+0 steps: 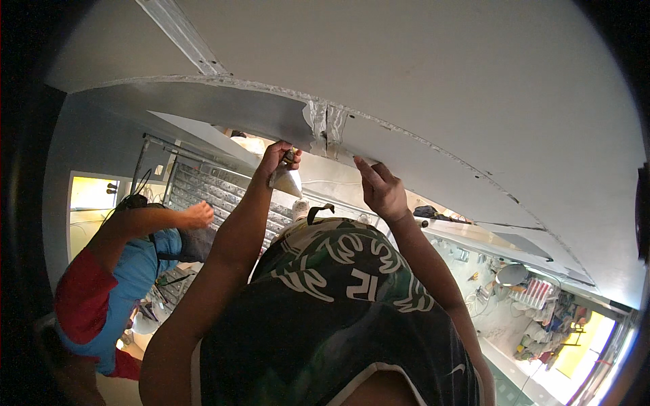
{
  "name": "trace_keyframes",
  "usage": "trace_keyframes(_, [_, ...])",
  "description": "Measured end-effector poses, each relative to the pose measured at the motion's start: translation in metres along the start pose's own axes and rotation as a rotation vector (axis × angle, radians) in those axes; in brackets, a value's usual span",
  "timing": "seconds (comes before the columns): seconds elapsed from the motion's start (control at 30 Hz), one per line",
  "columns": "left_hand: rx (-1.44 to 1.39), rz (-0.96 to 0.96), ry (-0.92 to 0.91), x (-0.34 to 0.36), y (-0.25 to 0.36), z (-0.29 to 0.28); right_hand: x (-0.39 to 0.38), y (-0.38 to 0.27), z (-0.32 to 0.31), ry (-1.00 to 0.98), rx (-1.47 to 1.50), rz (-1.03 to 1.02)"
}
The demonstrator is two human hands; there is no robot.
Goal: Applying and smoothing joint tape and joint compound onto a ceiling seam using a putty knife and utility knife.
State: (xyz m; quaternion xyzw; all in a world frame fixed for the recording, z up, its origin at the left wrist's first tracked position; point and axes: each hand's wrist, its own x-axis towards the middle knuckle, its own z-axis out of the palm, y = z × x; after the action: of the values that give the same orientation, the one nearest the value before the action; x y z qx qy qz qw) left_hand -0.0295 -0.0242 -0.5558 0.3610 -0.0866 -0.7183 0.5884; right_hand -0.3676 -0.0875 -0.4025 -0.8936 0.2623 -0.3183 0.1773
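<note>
My left hand (279,157) is closed round the handle of a putty knife (287,180), its pale metal blade pointing down. Just above that hand runs the lower edge of a grey curved board (250,111). On the board, a vertical joint (326,128) is smeared with whitish filler and has a dark gap at its lower end. To the right of the joint I raise my right hand (384,189), the index finger stretched toward the board's lower edge and the other fingers partly bent. Nothing shows in it; whether the fingertip touches the board I cannot tell.
A co-worker in a blue and red shirt (139,284) is at the left, one arm raised, beside a metal scaffold platform (217,193). Overhead spreads a grey ceiling panel (433,61) with a filled seam (179,34). Far below right lie a round basin (512,274) and piled materials (545,331).
</note>
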Motion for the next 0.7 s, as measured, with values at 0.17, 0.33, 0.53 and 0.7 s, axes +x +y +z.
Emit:
trace_keyframes(0.17, [-0.039, -0.022, 0.028, -0.001, 0.003, -0.003, -0.006, -0.006, 0.01, 0.0, -0.041, 0.064])
trace_keyframes(0.33, [-0.035, -0.027, 0.067, 0.001, -0.003, 0.0, -0.069, 0.019, 0.033, -0.167, 0.018, 0.18])
trace_keyframes(0.53, [-0.079, -0.078, 0.033, -0.003, 0.001, 0.0, -0.024, -0.005, 0.003, -0.009, 0.067, 0.062])
trace_keyframes(0.7, [-0.048, -0.057, 0.075, -0.002, 0.0, 0.002, 0.001, -0.014, 0.004, 0.004, 0.063, -0.039])
